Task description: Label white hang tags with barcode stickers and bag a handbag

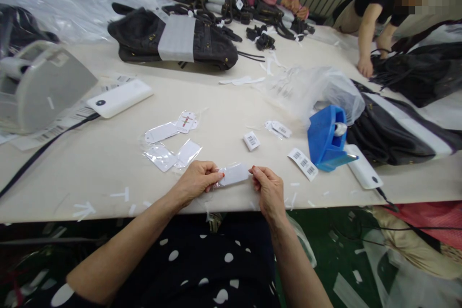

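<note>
Near the table's front edge, my left hand and my right hand hold a small white tag in a clear plastic sleeve between them. The left pinches its left end, the right its right end. Just beyond my left hand lie several similar sleeved tags on the beige table. A small barcode sticker block and a barcode label strip lie farther right.
A blue tape dispenser stands at the right beside a white power bank. A label printer and another white power bank sit at the left. Dark bags lie farther back, where other people work.
</note>
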`<state>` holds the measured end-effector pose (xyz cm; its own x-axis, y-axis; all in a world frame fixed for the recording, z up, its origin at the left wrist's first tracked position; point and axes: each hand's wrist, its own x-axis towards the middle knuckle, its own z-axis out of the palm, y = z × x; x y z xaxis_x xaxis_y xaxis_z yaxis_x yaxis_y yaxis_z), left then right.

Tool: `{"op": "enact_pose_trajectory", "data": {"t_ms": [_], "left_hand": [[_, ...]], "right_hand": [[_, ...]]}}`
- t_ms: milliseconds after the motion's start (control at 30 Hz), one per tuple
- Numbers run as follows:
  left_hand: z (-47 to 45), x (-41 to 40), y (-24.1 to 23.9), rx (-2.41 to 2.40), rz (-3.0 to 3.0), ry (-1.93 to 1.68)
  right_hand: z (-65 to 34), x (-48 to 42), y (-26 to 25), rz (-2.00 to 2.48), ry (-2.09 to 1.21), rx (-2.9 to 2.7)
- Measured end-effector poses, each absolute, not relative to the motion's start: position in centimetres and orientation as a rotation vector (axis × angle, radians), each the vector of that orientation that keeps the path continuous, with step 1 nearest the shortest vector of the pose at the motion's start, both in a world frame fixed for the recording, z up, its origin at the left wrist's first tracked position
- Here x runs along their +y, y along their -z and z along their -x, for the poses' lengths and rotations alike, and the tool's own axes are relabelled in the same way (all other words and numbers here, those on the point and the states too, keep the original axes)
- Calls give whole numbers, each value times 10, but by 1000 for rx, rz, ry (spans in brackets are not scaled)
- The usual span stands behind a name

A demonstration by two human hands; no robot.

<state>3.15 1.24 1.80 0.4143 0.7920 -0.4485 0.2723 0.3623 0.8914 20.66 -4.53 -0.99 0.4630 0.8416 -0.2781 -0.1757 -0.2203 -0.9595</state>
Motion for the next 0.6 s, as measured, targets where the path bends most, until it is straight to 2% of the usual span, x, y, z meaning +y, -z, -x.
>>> {"op": "enact_pose_trajectory", "data": {"t_ms": [333, 600], "left_hand": [[-35, 16, -20, 1129, -1220, -387], [-23, 20, -23, 1186, -1261, -331]], "right_hand": [[-203, -46, 10, 1598, -1026, -913], [-208, -48, 15, 1648, -962, -880]]}}
